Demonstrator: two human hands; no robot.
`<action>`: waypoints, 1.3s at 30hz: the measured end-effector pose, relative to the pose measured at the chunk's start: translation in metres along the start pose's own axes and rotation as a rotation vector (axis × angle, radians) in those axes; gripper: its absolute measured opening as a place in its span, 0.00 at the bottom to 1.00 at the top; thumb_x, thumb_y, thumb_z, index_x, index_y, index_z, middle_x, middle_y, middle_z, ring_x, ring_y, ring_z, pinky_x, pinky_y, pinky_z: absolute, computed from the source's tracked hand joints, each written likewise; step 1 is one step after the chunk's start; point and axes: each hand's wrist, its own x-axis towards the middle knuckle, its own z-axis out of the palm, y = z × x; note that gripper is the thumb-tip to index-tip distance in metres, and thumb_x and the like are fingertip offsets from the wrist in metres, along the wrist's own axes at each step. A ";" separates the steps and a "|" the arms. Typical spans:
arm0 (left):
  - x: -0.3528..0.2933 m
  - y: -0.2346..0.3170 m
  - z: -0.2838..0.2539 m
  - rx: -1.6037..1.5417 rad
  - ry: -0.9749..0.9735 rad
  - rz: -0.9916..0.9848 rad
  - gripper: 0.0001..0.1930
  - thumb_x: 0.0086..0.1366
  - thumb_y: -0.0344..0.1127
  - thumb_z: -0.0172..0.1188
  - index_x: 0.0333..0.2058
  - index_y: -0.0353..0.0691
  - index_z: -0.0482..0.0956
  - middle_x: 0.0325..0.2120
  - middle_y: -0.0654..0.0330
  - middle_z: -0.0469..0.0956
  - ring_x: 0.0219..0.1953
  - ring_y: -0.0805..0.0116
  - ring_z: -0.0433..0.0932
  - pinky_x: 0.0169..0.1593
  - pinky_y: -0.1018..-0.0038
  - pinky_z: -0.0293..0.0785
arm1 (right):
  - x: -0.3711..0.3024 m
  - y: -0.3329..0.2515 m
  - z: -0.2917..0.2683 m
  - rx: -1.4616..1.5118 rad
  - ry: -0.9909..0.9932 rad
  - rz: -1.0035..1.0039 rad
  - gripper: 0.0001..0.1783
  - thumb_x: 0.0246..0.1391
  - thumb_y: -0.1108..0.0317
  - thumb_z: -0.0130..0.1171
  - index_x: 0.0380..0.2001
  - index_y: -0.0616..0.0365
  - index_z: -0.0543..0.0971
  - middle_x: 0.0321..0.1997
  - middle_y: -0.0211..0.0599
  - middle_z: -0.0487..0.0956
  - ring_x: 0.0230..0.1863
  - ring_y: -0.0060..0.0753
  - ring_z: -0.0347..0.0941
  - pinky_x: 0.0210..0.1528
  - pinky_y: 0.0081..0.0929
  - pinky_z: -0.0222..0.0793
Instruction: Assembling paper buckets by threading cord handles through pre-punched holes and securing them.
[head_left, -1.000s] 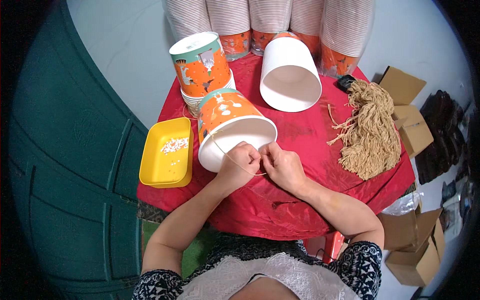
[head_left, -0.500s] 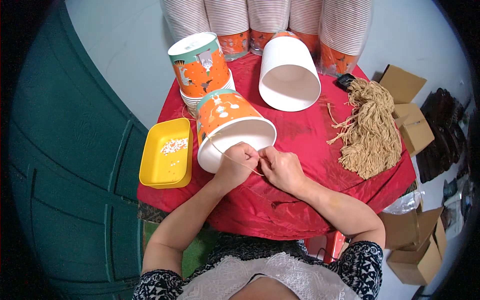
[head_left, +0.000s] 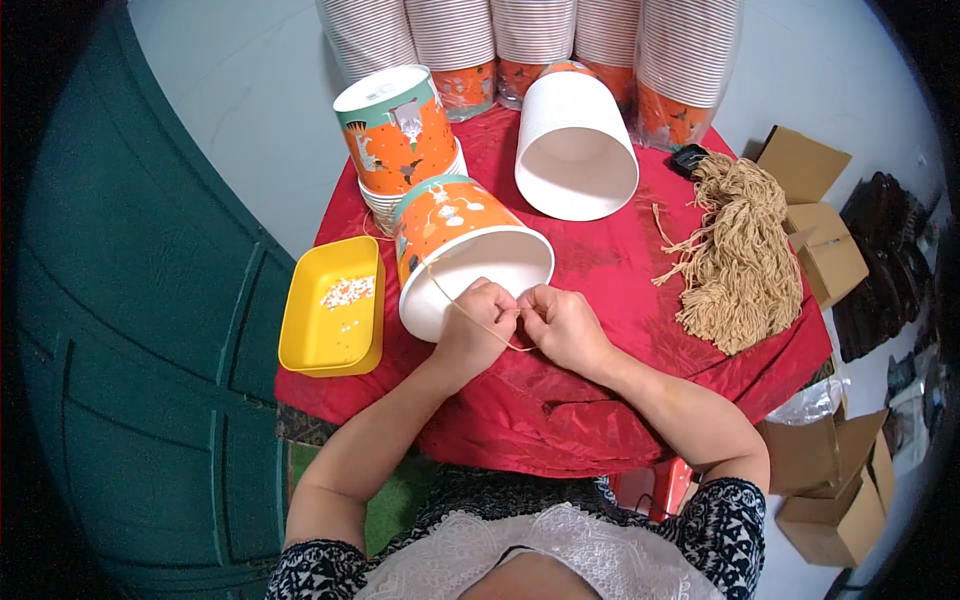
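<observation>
Pinching a tan string together, left hand and right hand meet just below the tipped orange paper bucket.

Bright even overhead light, soft shadows, sharp centre, fisheye bending, dark vignette at rim

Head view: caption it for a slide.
Two hands work a tan string at a paper bucket on a red table.

I see brown cardboard boxes only: two open cartons at 2 o'clock beside the table, three more at 4 o'clock on the floor.
</observation>
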 end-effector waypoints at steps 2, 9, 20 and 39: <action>-0.001 -0.005 0.001 0.043 0.026 0.086 0.04 0.57 0.25 0.62 0.27 0.32 0.76 0.27 0.56 0.74 0.24 0.69 0.74 0.29 0.74 0.71 | 0.002 0.000 -0.002 0.026 -0.020 0.013 0.06 0.52 0.73 0.56 0.27 0.66 0.79 0.23 0.54 0.79 0.27 0.53 0.79 0.31 0.44 0.74; -0.002 -0.004 0.000 0.106 0.024 0.109 0.03 0.55 0.24 0.62 0.26 0.33 0.76 0.27 0.54 0.75 0.27 0.64 0.76 0.32 0.71 0.72 | 0.006 0.003 -0.006 0.104 -0.093 0.101 0.07 0.52 0.75 0.54 0.26 0.68 0.79 0.25 0.55 0.80 0.28 0.47 0.80 0.32 0.39 0.75; -0.003 -0.004 -0.005 -0.013 -0.089 0.063 0.02 0.56 0.23 0.61 0.28 0.30 0.78 0.31 0.57 0.76 0.30 0.70 0.76 0.34 0.76 0.73 | 0.004 -0.003 -0.007 0.137 -0.086 0.157 0.07 0.51 0.76 0.53 0.26 0.68 0.79 0.24 0.51 0.80 0.27 0.40 0.80 0.32 0.37 0.74; 0.000 -0.009 -0.004 0.028 -0.012 0.133 0.03 0.52 0.21 0.59 0.23 0.34 0.74 0.24 0.58 0.73 0.25 0.68 0.73 0.30 0.74 0.70 | -0.001 -0.003 -0.014 -0.037 -0.084 0.020 0.08 0.55 0.70 0.56 0.29 0.65 0.78 0.25 0.56 0.79 0.27 0.56 0.78 0.32 0.47 0.72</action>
